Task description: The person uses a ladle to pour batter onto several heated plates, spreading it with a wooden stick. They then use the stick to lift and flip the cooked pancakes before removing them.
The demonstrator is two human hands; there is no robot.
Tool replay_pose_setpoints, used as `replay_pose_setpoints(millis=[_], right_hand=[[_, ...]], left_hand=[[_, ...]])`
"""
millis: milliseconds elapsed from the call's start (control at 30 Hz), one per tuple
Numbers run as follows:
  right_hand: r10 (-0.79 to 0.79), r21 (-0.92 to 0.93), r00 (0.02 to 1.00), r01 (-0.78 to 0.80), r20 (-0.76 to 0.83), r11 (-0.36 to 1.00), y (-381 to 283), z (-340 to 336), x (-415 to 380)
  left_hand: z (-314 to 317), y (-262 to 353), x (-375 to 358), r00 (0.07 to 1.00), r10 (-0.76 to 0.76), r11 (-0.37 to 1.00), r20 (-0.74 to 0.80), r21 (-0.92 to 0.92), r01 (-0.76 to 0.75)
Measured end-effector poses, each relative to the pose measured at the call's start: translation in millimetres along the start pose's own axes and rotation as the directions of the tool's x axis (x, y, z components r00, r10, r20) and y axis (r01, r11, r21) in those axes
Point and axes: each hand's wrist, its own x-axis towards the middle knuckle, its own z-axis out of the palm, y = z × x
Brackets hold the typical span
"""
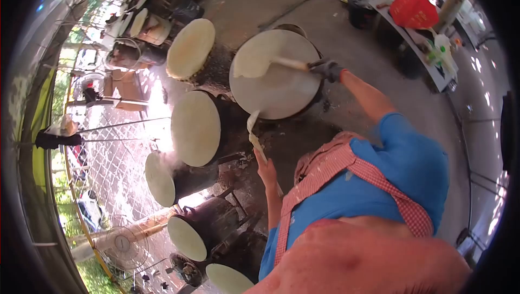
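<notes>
In the head view, my right hand (326,70), in a dark glove, is closed on the handle end of a pale wooden spreader (291,63). The spreader reaches over a large round griddle (290,91), its far end at the edge of a layer of pale batter (252,57). That batter covers the upper left of the grey surface. My bare left hand (265,169) is wrapped around a long thin stick whose pale, batter-coated end (253,122) sits close by the griddle's lower left rim.
Several more round griddles covered in pale batter stand on dark drum stoves to the left, including a big one (196,128) and a browner one (190,49). A fan (123,244) is at lower left. A red bag (413,5) rests on a bench (403,30) at upper right.
</notes>
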Motion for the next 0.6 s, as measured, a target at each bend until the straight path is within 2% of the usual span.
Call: replay_pose_setpoints(millis=[33,67,100,167,200,233,267,300,333,367,400,433,467,500,533,567,600], right_hand=[[0.094,0.247,0.992,-0.070,-0.085,0.967,-5,-17,9],[0.220,0.488,0.966,-0.129,-0.135,0.864,-6,-24,15],[0.223,0.486,0.967,-0.138,-0.121,0.863,6,-14,26],[-0.058,0.195,0.990,0.082,-0.125,0.977,35,25,48],[-0.168,-0.052,0.946,0.160,-0.277,0.986,23,37,35],[-0.160,-0.051,0.951,0.152,-0.263,0.987,25,29,35],[-0.076,0.026,0.993,0.079,-0.094,0.997,31,12,39],[-0.004,0.089,0.997,-0.003,0.083,0.996,33,-7,45],[-0.145,0.161,0.982,0.125,0.120,0.979,22,-30,49],[-0.153,0.161,0.979,0.130,0.136,0.978,8,-46,63],[-0.026,0.273,0.996,0.003,0.081,0.962,-2,-57,76],[0.116,0.382,0.992,-0.122,0.039,0.916,-6,-61,85],[0.121,0.376,0.991,-0.132,0.052,0.917,-4,-53,88],[0.127,0.193,0.986,-0.145,0.104,0.970,1,-36,88],[0.134,0.002,0.979,-0.135,0.151,0.991,1,-27,91],[0.132,-0.006,0.979,-0.133,0.156,0.991,0,-32,95],[0.127,0.077,0.972,-0.144,0.196,0.987,2,-37,95]], left_hand=[[7,0,3,0.999,0.030,1.000,-0.034,0.007,-0.029],[11,3,0,0.997,0.050,0.999,-0.056,0.020,-0.049],[14,6,-3,0.997,0.038,0.999,-0.063,0.026,-0.036],[19,12,-3,0.996,-0.065,0.997,-0.059,-0.032,0.064],[23,19,0,0.995,-0.071,0.997,-0.066,-0.039,0.069],[21,25,-2,0.984,-0.175,0.984,-0.035,-0.046,0.174],[22,29,-6,0.960,-0.279,0.959,-0.006,-0.054,0.279],[26,26,-9,0.956,-0.293,0.955,-0.015,-0.054,0.292],[29,19,-10,0.983,-0.153,0.988,-0.102,-0.018,0.152],[33,16,-8,0.983,-0.003,1.000,-0.185,0.030,0.009],[32,20,-8,0.980,-0.013,0.999,-0.198,0.036,0.020],[32,24,-11,0.968,-0.206,0.976,-0.145,-0.109,0.191],[35,28,-15,0.921,-0.383,0.901,-0.066,-0.247,0.357],[34,33,-21,0.916,-0.396,0.897,-0.069,-0.242,0.370],[35,37,-23,0.857,-0.514,0.793,-0.039,-0.404,0.456],[37,41,-24,0.790,-0.613,0.651,0.014,-0.557,0.515],[35,45,-31,0.783,-0.622,0.645,0.009,-0.561,0.519]])
